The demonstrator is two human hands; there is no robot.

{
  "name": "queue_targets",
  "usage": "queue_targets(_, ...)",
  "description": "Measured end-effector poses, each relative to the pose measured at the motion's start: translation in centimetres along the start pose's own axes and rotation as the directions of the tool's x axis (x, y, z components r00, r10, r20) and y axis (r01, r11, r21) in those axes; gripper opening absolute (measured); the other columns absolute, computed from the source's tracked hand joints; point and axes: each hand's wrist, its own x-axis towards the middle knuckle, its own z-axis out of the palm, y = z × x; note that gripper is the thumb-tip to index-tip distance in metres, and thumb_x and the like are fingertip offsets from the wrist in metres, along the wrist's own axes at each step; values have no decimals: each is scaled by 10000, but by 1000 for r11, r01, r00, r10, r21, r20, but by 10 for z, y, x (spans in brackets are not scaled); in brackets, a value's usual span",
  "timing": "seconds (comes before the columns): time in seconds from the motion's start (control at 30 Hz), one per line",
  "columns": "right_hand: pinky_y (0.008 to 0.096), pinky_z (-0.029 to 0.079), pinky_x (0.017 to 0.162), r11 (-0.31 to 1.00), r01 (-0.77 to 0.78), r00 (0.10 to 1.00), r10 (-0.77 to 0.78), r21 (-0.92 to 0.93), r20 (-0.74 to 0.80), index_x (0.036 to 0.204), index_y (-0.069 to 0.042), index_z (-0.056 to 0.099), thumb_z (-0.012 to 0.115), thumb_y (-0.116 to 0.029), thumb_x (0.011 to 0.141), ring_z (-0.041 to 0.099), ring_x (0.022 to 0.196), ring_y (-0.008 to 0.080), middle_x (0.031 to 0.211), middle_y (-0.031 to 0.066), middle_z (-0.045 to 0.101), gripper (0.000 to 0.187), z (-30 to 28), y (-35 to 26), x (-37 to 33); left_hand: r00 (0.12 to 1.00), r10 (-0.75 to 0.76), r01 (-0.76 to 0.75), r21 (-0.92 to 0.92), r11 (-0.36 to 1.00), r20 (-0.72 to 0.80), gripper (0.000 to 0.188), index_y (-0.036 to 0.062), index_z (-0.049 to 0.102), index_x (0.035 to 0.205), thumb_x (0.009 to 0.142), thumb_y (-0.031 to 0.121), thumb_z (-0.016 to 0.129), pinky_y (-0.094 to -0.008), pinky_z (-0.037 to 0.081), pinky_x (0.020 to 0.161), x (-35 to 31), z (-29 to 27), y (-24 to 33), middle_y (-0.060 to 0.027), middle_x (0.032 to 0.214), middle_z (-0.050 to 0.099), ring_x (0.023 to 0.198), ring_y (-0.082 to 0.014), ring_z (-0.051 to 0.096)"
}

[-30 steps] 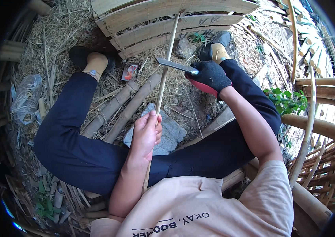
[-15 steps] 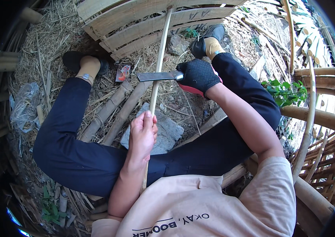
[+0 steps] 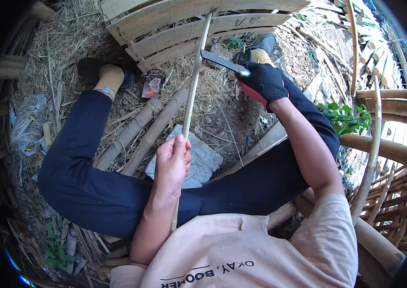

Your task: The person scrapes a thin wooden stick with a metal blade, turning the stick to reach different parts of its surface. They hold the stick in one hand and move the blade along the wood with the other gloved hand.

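My bare left hand point(image 3: 172, 161) is closed around a long, pale bamboo strip point(image 3: 193, 93), thumb on top. The strip runs from beside my shirt, between my legs, up to the wooden slats ahead. My right hand point(image 3: 264, 85), in a black and pink glove, grips the handle of a broad-bladed knife point(image 3: 223, 62). Its flat, square-ended blade points left, and the tip end meets the strip's right edge; whether it touches I cannot tell. Most of the knife's handle is hidden in the glove. Below the strip lies a grey stone block point(image 3: 203, 163).
A slatted wooden panel point(image 3: 170, 45) stands ahead. Bamboo poles point(image 3: 157, 129) lie between my legs on straw-strewn ground. Clear plastic point(image 3: 28, 125) is at the left. Bamboo rails point(image 3: 381, 146), a green plant point(image 3: 345, 116) and a woven bamboo basket point(image 3: 395, 206) are at the right.
My right hand and the knife have moved right and slightly up, so the blade no longer crosses the strip and is tilted more. My left hand keeps its hold in nearly the same place.
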Motion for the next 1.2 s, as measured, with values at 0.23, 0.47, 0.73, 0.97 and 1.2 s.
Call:
queue_targets(0.23,480,536,709,929,354,896,-370,106,244,945,-119,715,687,-351,819,672,766,398,782,184,686,266,4,-69,-32,1000,-3,3,-11,1000,4,323,91,511,877,1086,315,409,-200,215,393,5,-4,-3,84,585,372,435,-3,288)
queue_targets(0.47,476,542,739,978,204,925,-203,31,320,910,-114,716,673,-316,787,686,778,386,777,192,689,240,-9,-75,-49,1000,6,-6,41,999,-9,321,98,504,871,1086,316,406,-201,223,390,5,-1,-8,77,583,377,437,-5,296)
queue_targets(0.73,444,566,761,968,197,941,-142,-157,308,930,-184,762,630,-277,787,721,817,326,824,135,728,216,-10,-65,-24,996,80,-72,157,985,-46,313,103,499,897,1091,323,387,-188,205,383,12,2,-9,91,579,362,430,9,275)
queue_targets(0.97,451,551,752,984,84,994,-71,-155,88,960,-128,748,637,-336,841,695,802,375,846,178,712,264,-18,-9,1,1000,23,-21,69,997,-21,324,67,524,855,1085,264,407,-201,255,403,1,-1,-2,65,594,407,461,-10,333)
queue_targets(1.2,465,545,754,992,126,973,-124,6,194,971,-134,743,650,-365,838,697,816,371,840,173,715,283,-13,-45,-29,999,49,-47,61,997,-20,316,88,519,873,1085,296,411,-193,228,395,8,1,-7,83,585,378,440,2,297)
